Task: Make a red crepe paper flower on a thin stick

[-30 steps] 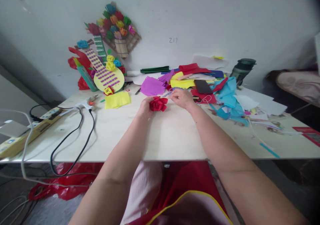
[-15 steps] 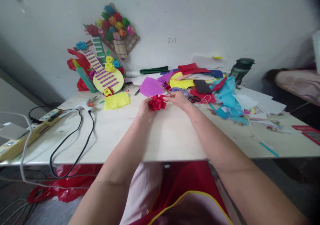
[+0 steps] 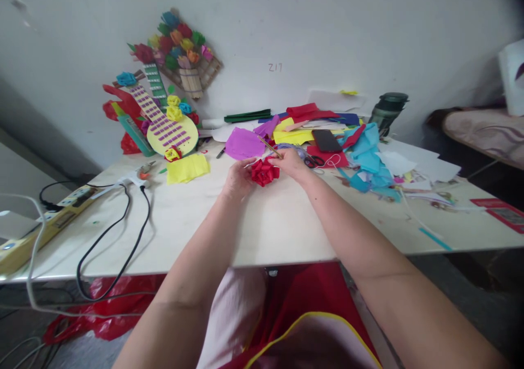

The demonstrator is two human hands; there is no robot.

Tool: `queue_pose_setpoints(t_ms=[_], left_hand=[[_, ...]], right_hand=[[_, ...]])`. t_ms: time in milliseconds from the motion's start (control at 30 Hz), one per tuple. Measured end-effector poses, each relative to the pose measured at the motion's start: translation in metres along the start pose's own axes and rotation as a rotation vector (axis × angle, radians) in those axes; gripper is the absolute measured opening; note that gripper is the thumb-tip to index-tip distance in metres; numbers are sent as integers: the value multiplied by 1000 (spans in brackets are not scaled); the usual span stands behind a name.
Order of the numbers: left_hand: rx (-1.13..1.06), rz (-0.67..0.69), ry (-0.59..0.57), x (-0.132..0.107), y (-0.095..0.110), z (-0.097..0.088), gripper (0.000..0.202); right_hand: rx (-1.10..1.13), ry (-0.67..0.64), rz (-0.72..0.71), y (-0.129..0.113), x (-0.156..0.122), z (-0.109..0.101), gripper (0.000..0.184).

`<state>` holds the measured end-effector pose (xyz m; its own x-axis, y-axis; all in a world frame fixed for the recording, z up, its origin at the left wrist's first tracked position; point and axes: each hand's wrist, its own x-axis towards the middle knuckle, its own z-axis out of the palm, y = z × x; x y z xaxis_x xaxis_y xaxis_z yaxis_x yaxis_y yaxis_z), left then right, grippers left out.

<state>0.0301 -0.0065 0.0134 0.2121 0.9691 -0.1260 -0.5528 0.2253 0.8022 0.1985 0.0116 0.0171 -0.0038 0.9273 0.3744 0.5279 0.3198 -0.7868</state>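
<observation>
A red crepe-paper flower (image 3: 265,173) is between my hands, just above the white table. My left hand (image 3: 238,180) is at its left side with fingers spread and loosened; whether the fingertips still touch the petals is hard to tell. My right hand (image 3: 291,164) pinches a thin wooden stick (image 3: 269,146) that slants up to the left, and its fingertips also meet the flower's upper right petal. Behind the flower lies a purple paper piece (image 3: 244,143). Scissors (image 3: 314,162) rest just right of my right hand.
Yellow paper (image 3: 188,168) and a glue gun (image 3: 137,178) with a black cord lie left. A guitar-shaped craft (image 3: 172,134) leans on the wall. Right are a phone (image 3: 326,141), blue paper (image 3: 366,150) and a dark bottle (image 3: 388,112). A power strip (image 3: 45,230) sits far left.
My left fingers have loosened and spread from around the flower. The flower has shifted right, toward my right hand, which keeps the stick. The view has turned slightly.
</observation>
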Motion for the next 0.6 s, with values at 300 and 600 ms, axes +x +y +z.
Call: queue_pose_setpoints(t_ms=[300,600], left_hand=[[139,-13,-49,8,-3,-5,15],[252,-60,-235,3,1,-11,29]], right_hand=[[-49,-74,2,-6,-3,-4,17],[61,-168,-16,-2,-6,-6,15]])
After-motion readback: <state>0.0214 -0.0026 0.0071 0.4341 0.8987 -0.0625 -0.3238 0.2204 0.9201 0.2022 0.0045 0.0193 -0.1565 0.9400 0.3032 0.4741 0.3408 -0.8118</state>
